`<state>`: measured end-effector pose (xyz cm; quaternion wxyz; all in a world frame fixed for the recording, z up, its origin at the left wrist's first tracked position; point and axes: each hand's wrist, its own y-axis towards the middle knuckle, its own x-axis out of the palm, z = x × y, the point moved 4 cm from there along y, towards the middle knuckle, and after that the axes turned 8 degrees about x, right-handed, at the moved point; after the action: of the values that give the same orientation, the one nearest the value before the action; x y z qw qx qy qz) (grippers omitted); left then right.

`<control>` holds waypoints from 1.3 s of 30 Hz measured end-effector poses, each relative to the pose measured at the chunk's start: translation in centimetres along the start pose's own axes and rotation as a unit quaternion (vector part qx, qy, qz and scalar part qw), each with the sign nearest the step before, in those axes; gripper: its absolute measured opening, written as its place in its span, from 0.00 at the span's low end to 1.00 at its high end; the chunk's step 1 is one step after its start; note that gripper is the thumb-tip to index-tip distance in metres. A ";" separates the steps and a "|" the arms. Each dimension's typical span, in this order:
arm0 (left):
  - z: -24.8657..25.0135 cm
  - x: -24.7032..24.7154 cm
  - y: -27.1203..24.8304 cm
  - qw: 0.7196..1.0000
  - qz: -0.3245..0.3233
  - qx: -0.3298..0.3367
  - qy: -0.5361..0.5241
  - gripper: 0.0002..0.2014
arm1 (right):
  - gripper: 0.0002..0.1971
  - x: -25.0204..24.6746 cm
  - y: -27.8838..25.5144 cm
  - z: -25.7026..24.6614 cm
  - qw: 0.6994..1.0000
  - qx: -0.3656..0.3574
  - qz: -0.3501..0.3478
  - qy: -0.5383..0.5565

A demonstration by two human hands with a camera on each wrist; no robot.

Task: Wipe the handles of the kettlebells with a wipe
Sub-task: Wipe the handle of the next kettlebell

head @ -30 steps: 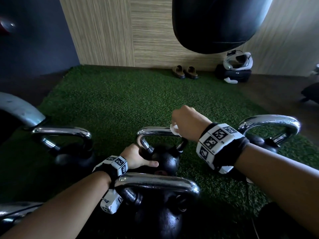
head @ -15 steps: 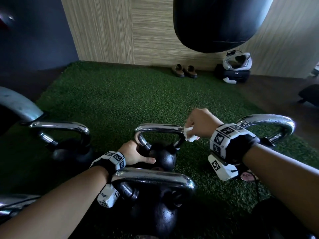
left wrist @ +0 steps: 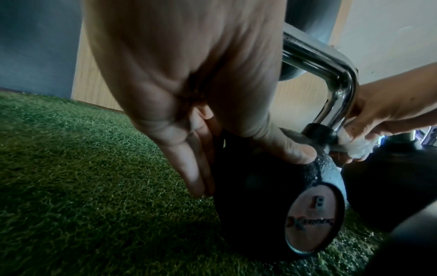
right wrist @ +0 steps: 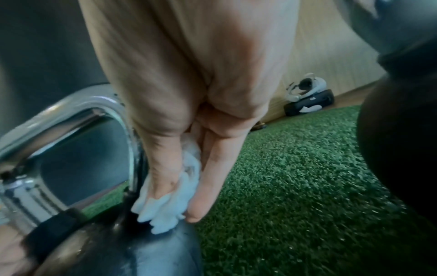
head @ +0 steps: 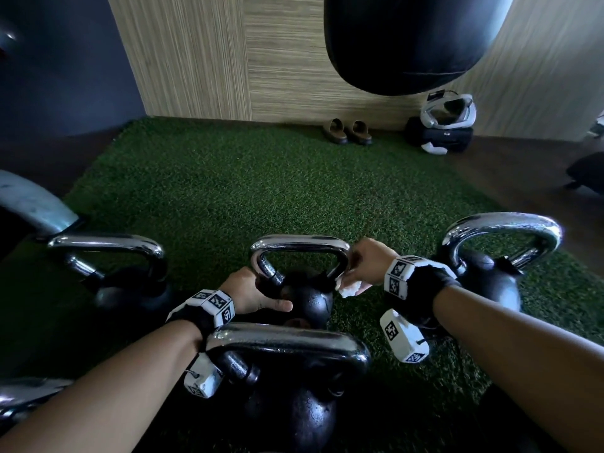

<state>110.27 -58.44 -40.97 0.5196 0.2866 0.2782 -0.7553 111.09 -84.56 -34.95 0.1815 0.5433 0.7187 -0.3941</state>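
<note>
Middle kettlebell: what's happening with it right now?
A person is cleaning the middle kettlebell on the green turf. The left hand steadies its black body, thumb on top. The right hand holds a white wipe against the right leg of its chrome handle, near the base. Other kettlebells stand around it.

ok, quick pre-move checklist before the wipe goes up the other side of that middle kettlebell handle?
1. White crumpled wipe held in right hand: ok.
2. Wipe against the chrome handle of the middle black kettlebell, at the right leg's base: ok.
3. Left hand steadying the ball, thumb across its top: ok.
4. Kettlebell upright on the green turf: ok.
5. Left leg of the handle already wiped: cannot tell.
6. Room beside the right chrome-handled kettlebell: ok, gap visible.
</note>
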 end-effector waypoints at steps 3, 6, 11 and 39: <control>0.2 -0.4 0.0 0.999 -0.045 -0.010 0.014 0.23 | 0.07 -0.5 0.6 1.6 1.000 0.006 0.018 0.010; -0.3 -1.4 0.1 0.992 -0.107 -0.059 -0.009 0.18 | 0.11 -2.3 0.9 2.6 0.994 0.044 0.100 0.004; 2.8 -8.8 0.2 0.996 0.028 -0.082 0.010 0.07 | 0.15 -6.2 -0.1 0.3 0.976 0.000 0.203 0.084; 12.9 -11.3 -2.9 0.947 0.173 0.221 0.154 0.11 | 0.16 -2.7 -0.3 -2.6 0.953 0.006 0.215 0.214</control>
<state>108.98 -59.79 -23.65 0.5174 0.5504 0.1271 -0.6428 112.14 -84.32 -31.30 0.1008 0.7575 0.6046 -0.2247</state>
